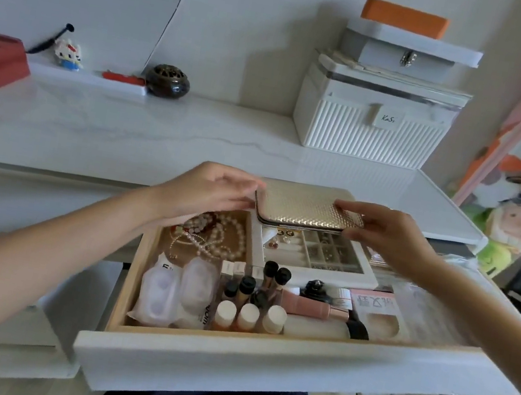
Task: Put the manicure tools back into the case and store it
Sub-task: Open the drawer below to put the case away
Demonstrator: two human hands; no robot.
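Both hands, left (pixel 210 188) and right (pixel 384 235), grip the closed case (pixel 302 206) over the jewellery tray (pixel 318 254) in the crowded drawer (pixel 257 367).

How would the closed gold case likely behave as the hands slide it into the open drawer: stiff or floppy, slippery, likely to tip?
The gold case looks flat and straight-edged between the left hand and right hand, so probably stiff. Its embossed surface likely aids grip. Being low and wide, it seems unlikely to tip.

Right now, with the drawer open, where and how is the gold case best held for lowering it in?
By its two short ends, one hand from each side, much as the left hand and right hand hold it now. The gold case is flat, shut and roughly level over the back of the drawer, so end grips probably keep it level above the jewellery tray.
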